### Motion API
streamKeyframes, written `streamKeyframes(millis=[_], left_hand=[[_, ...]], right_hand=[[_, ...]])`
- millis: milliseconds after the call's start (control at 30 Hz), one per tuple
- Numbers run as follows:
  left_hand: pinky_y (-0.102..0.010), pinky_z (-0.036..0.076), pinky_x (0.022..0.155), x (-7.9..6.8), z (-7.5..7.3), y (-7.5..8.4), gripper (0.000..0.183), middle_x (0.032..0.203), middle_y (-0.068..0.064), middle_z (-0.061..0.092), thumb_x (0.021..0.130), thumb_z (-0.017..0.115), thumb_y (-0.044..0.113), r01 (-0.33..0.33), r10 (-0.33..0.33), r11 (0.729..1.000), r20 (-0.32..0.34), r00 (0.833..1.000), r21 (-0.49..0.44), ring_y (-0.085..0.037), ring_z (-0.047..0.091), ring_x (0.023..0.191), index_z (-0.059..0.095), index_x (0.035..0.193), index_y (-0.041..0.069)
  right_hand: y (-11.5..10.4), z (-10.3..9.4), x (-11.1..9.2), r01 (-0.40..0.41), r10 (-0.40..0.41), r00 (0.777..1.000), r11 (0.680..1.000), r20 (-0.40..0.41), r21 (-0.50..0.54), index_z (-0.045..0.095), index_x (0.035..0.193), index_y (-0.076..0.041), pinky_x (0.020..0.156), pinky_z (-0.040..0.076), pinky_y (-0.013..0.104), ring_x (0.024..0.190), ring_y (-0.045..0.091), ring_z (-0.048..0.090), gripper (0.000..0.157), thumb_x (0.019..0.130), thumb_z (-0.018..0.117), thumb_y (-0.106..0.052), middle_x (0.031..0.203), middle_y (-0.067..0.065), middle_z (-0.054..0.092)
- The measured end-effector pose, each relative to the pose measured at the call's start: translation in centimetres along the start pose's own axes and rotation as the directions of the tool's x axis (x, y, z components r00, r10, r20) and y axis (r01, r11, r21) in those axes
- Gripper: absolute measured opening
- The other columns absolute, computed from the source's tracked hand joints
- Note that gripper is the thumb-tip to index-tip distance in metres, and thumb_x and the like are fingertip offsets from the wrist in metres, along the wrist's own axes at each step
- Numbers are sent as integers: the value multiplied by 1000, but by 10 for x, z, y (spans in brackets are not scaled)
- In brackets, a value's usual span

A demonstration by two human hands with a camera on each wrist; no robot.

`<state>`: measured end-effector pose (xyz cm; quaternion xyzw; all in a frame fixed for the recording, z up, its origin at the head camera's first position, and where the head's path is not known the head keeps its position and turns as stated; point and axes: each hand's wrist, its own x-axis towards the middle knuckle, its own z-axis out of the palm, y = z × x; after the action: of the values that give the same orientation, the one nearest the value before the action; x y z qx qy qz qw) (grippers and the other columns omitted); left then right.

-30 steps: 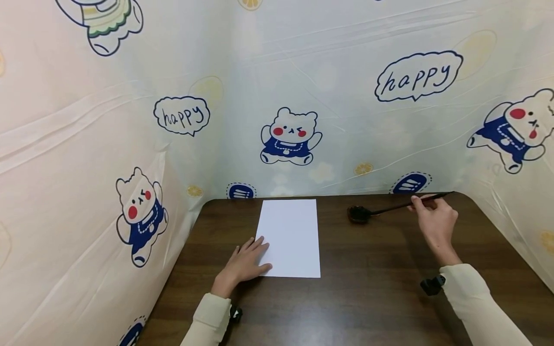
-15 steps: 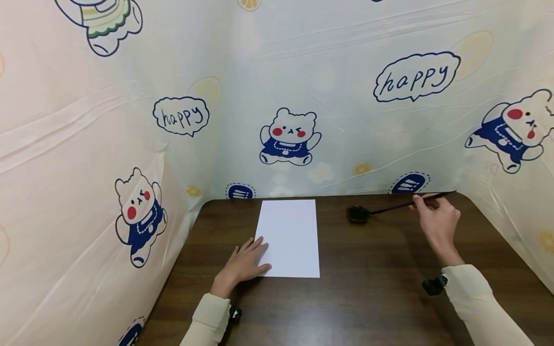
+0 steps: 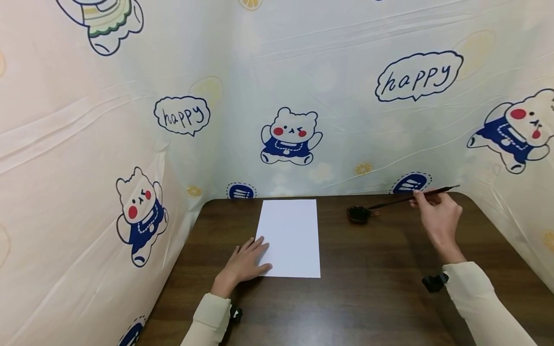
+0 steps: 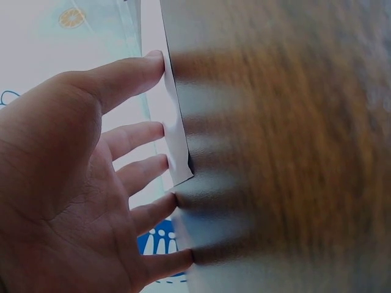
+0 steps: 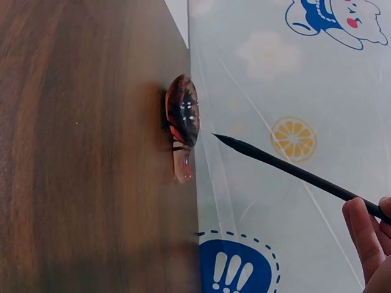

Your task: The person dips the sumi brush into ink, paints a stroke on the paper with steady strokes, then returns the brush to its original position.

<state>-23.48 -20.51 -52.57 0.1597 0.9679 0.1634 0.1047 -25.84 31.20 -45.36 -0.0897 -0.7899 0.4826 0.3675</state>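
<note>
A white sheet of paper (image 3: 294, 235) lies on the table, left of centre. My left hand (image 3: 244, 262) rests on its lower left edge with fingers spread; in the left wrist view the thumb and some fingertips touch the paper (image 4: 177, 140), while the lower two reach the wood. At the right, my right hand (image 3: 440, 218) pinches a slim black ink brush (image 3: 397, 201) by its handle, the tip pointing left. Under that tip sits a small dark dish (image 3: 358, 215). In the right wrist view the brush (image 5: 293, 171) is raised, its pointed tip apart from the glossy reddish dish (image 5: 184, 110).
The dark wooden table (image 3: 359, 298) backs onto a pale printed curtain (image 3: 337, 110), which also closes in the left and right sides. The dish's short clear handle (image 5: 182, 165) sticks out. Small black cameras (image 3: 434, 283) are worn at the wrists.
The brush has lifted, its tip now up off the dish, where earlier it was down in it. My right hand has shifted slightly right and up. The left hand and paper stay put.
</note>
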Motion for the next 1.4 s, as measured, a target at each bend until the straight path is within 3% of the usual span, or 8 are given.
streamKeyframes(millis=[167, 400, 700, 1033, 1400], left_hand=[[-76, 20, 125, 0, -1, 1, 73, 176, -6, 32, 99, 71, 50, 1, -1, 1000, 3, 1000, 2, -39, 24, 164, 49, 161, 18], [-76, 20, 125, -1, -2, 2, 73, 176, -7, 33, 98, 72, 49, 7, -7, 1000, 1, 1000, -7, -40, 24, 164, 50, 161, 17], [-76, 20, 126, -3, -3, 3, 73, 176, -7, 32, 99, 72, 49, 10, -10, 1000, 5, 1000, -12, -40, 24, 164, 50, 161, 18], [-76, 19, 126, -2, -3, 3, 73, 176, -7, 32, 99, 71, 49, 14, -14, 1000, 7, 1000, -9, -40, 24, 164, 50, 161, 18], [-77, 20, 125, -2, -3, 3, 73, 176, -8, 33, 98, 72, 49, 15, -15, 1000, 5, 1000, -3, -40, 25, 163, 50, 160, 17]], right_hand=[[0, 5, 3, -7, 7, 1000, 1000, 12, 12, 76, 101, 3, 59, 49, 4, 61, -18, 64, 24, 99, 75, -20, 69, -35, 62], [6, 13, 5, -53, 55, 997, 998, 53, -23, 76, 106, 2, 61, 48, 5, 63, -18, 65, 30, 102, 72, -28, 70, -34, 62], [18, 18, 5, -80, 81, 994, 996, 75, -28, 76, 108, 2, 58, 47, 6, 63, -16, 67, 30, 102, 72, -27, 71, -31, 67], [21, 14, 4, -97, 102, 993, 993, 65, -74, 76, 107, 1, 63, 46, 4, 63, -22, 61, 33, 103, 71, -31, 71, -36, 58], [20, 10, 3, -83, 90, 994, 992, 67, -100, 76, 107, -2, 66, 45, 6, 64, -22, 61, 32, 103, 71, -34, 73, -30, 63]])
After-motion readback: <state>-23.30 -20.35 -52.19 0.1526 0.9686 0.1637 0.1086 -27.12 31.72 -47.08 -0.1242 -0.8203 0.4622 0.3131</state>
